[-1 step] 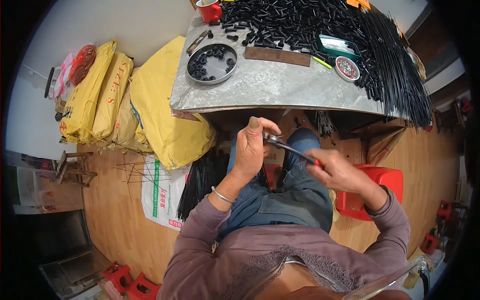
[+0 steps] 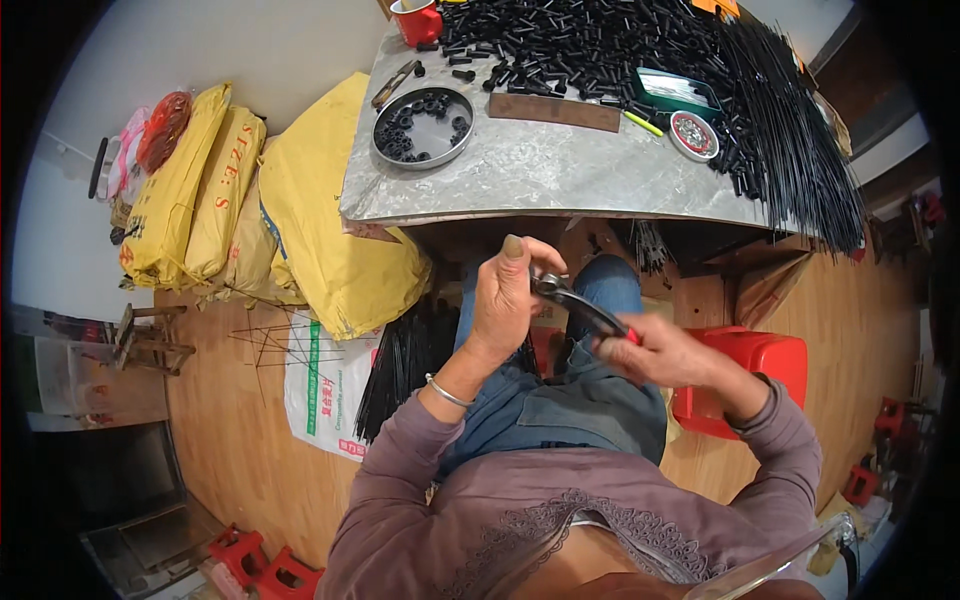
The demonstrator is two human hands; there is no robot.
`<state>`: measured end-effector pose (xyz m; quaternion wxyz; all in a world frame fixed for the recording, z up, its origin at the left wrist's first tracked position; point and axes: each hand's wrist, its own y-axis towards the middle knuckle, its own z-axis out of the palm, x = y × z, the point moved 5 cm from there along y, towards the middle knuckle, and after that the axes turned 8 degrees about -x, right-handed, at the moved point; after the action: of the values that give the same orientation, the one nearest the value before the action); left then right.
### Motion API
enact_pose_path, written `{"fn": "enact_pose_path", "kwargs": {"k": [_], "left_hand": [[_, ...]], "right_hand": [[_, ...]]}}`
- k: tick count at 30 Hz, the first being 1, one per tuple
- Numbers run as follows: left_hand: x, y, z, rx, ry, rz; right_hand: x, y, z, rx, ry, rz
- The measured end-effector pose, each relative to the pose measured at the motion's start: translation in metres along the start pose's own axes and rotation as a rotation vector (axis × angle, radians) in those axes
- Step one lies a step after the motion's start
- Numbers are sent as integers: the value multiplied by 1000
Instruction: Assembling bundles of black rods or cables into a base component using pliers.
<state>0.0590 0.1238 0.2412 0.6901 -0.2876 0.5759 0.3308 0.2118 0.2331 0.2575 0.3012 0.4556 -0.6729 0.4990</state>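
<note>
My right hand point(image 2: 650, 350) is closed round the handle of a ratchet wrench point(image 2: 585, 308), which has a round metal head, a dark shaft and some red on its grip. The wrench slants up and left over my lap, slightly blurred. Its head lies against the fingers of my left hand point(image 2: 505, 290). Those fingers are curled with the thumb pointing up; what they pinch at the wrench head is mostly hidden. Just beyond both hands is the front edge of a grey marbled table point(image 2: 530, 172).
On the table sit a round metal tin point(image 2: 424, 128) of black parts, a heap of black tube-like pieces point(image 2: 590, 45), thin black rods point(image 2: 800, 140), a wooden strip point(image 2: 555, 111), a green box point(image 2: 678, 92) and a red mug point(image 2: 418, 22). Yellow sacks point(image 2: 330, 200) stand left, a red stool point(image 2: 755, 375) right.
My right hand has shifted slightly left and down, and the wrench handle has swung with it. The left hand has barely moved.
</note>
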Motion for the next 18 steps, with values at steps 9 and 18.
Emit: {"fn": "enact_pose_path", "kwargs": {"k": [9, 18], "left_hand": [[1, 4, 2, 105, -43, -70], [4, 3, 2, 96, -4, -66]], "right_hand": [[0, 2, 4, 303, 373, 231], [8, -9, 8, 303, 516, 319]]}}
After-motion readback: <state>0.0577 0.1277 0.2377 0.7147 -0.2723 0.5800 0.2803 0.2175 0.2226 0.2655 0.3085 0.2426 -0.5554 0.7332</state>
